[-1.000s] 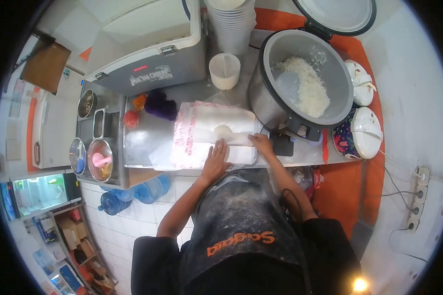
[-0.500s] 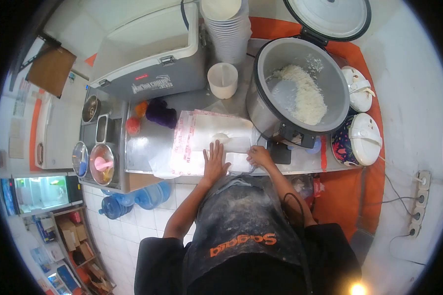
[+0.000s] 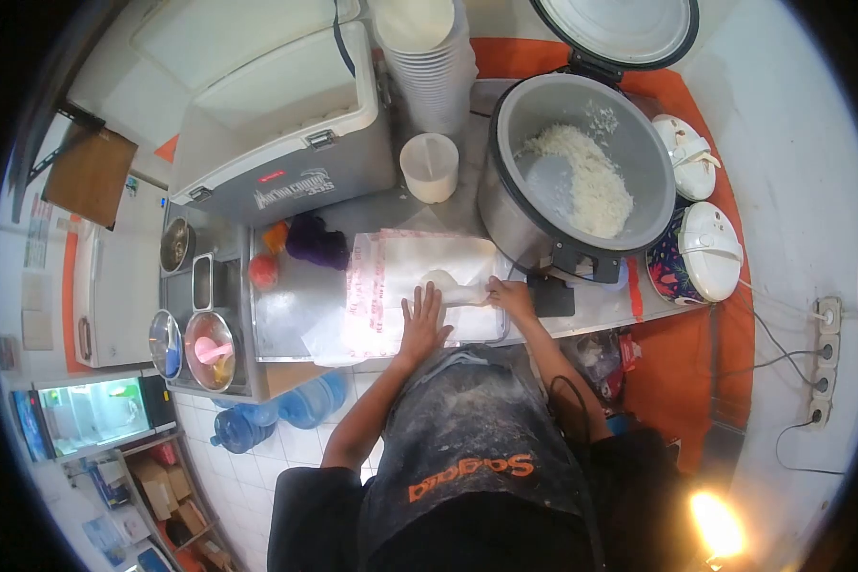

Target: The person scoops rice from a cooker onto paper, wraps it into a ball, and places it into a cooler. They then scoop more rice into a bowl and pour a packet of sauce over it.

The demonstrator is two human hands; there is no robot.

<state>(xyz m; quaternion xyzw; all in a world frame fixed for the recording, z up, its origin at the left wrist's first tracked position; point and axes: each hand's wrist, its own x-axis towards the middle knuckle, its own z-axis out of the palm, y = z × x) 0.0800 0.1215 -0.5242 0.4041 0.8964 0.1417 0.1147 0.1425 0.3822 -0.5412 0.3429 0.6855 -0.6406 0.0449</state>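
My left hand (image 3: 423,324) lies flat with fingers spread on a stack of white wrapping paper (image 3: 400,259) printed in red along its left side. Just beyond its fingertips is a pale, rounded, paddle-shaped piece (image 3: 462,294); its exact kind is hard to make out, white on white. My right hand (image 3: 513,297) is closed in a pinch at the right end of this piece, by the paper's right edge. Behind the right hand stands a large open rice cooker (image 3: 505,191) with white rice (image 3: 596,191) heaped along one side of its pot.
A grey cooler box (image 3: 286,176), a stack of white tubs (image 3: 434,76) and a white measuring jug (image 3: 429,170) stand behind the paper. Purple (image 3: 316,240) and red bundles (image 3: 263,273) lie left. Metal bowls (image 3: 210,353) sit further left; lidded jars (image 3: 710,253) stand right.
The camera view has shifted slightly. My left hand stays spread on the paper, and my right hand still pinches the pale piece's right end, which has shifted a little relative to the paper.
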